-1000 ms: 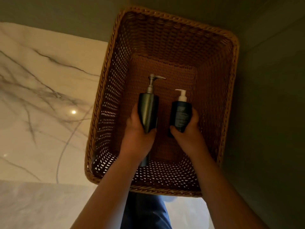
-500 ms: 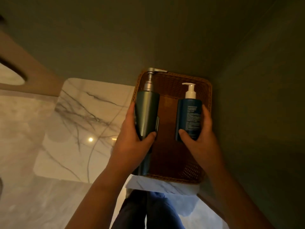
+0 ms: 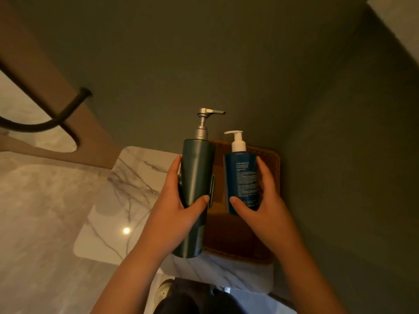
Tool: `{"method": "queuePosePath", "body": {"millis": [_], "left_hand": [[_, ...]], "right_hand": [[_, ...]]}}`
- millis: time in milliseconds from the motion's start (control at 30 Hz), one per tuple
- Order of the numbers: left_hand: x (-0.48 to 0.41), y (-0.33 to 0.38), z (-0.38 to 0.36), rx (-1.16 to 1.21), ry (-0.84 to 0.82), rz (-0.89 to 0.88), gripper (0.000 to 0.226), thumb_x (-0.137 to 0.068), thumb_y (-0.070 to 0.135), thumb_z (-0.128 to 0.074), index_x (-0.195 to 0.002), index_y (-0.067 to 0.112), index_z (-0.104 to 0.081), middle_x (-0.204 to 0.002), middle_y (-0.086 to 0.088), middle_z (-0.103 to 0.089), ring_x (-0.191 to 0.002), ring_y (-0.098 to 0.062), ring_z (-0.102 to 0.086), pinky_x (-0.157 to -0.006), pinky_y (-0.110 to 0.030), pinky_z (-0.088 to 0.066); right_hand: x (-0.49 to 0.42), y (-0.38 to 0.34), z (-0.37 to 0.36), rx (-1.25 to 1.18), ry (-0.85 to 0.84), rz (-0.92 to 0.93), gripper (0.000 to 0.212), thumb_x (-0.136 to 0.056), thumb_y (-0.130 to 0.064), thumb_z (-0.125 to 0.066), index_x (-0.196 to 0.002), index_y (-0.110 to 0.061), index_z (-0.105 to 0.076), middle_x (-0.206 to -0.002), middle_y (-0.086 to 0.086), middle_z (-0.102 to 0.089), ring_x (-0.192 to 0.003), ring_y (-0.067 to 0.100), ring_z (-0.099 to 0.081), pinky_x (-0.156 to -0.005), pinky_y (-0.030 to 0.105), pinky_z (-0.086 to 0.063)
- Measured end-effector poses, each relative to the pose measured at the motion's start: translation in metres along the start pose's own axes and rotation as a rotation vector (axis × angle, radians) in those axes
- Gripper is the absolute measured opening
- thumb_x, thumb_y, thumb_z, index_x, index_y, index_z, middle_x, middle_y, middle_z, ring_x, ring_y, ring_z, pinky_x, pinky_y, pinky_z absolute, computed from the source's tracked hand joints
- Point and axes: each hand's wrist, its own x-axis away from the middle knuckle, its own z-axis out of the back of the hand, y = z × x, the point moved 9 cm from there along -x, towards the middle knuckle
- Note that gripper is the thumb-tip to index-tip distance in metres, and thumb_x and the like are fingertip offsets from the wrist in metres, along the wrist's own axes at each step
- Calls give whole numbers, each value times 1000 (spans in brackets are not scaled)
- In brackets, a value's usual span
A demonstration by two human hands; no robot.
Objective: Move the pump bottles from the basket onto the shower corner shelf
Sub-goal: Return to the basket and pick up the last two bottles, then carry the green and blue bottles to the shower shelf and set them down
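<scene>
Both bottles raised higher above basket (image 3: 269, 223) | left hand (image 3: 172, 220) grips tall bottle (image 3: 196, 177), right hand (image 3: 263, 211) short bottle (image 3: 246, 180) | likely smooth, slippery; hold mid-body.

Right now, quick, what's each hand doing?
Left hand: closed around the tall green pump bottle.
Right hand: closed around the blue pump bottle.

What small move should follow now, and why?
Probably carry both away toward the shelf, which is out of view: the left hand grips the tall dark-green metal-pump bottle, the right hand the shorter blue white-pump bottle, both lifted above the brown wicker basket.
</scene>
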Motion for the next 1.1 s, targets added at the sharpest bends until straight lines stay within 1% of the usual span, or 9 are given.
{"method": "queuePosePath", "body": {"millis": [67,200,333,467,600,733,867,967,1100], "left_hand": [[3,7,8,26,-22,-10,88,-78,29,-71,-134,62,-12,-107,42,-51,-99,12,-55,-68,-4,-45],[10,16,33,33,-86,-29,88,-77,36,-70,-131,67,-9,-107,42,-49,-98,13,-54,-64,-3,-45],[16,18,68,-3,-164,-36,89,-75,40,-70,-131,67,-6,-108,33,-50,-92,15,-55,-55,-8,-47],[25,18,110,-27,-244,-96,88,-67,53,-66,-134,63,-10,-107,35,-52,-95,10,-56,-59,-6,-47],[33,17,135,-140,-283,-181,89,-76,43,-68,-135,63,-4,-128,26,-45,-106,6,-52,-68,-12,-44],[44,16,129,-169,-369,-222,89,-77,41,-68,-133,64,-2,-135,21,-40,-106,8,-48,-69,-9,-39],[68,26,102,-137,-478,-262,87,-77,40,-68,-131,66,-5,-136,20,-40,-105,5,-50,-66,-8,-40],[99,42,79,-119,-574,-331,89,-78,36,-70,-129,68,-4,-134,20,-41,-104,1,-51,-73,-13,-39],[152,65,46,-110,-717,-457,95,-75,32,-74,-124,74,-4,-132,23,-41,-114,-3,-47,-82,-26,-38]], "right_hand": [[4,-9,3,8,26,-1,89,-76,-37,-72,-139,-60,-13,-117,-52,-41,-109,-20,-48,-77,9,-46],[19,-27,3,-9,131,-23,88,-75,-42,-71,-134,-66,-12,-116,-52,-42,-108,-19,-50,-76,11,-47],[42,-48,-17,-9,212,-49,90,-76,-39,-73,-134,-68,-10,-117,-50,-43,-106,-20,-50,-69,8,-47],[71,-67,-53,-16,310,-74,90,-76,-40,-72,-134,-67,-8,-110,-54,-43,-102,-23,-50,-61,2,-45],[102,-78,-89,-25,398,-91,91,-75,-40,-73,-136,-65,-10,-114,-42,-48,-105,-17,-52,-71,11,-52],[138,-84,-101,1,482,-162,91,-74,-39,-74,-125,-75,-7,-106,-47,-43,-97,-24,-51,-63,4,-48],[190,-91,-91,-7,604,-207,87,-68,-50,-70,-123,-76,-7,-113,-40,-43,-98,-18,-54,-63,6,-48],[237,-101,-79,-3,702,-207,92,-63,-56,-68,-132,-67,-9,-114,-36,-46,-100,-20,-52,-65,8,-50],[313,-111,-69,26,898,-203,93,-64,-59,-67,-135,-65,-8,-113,-34,-48,-99,-22,-51,-60,6,-48]]}}
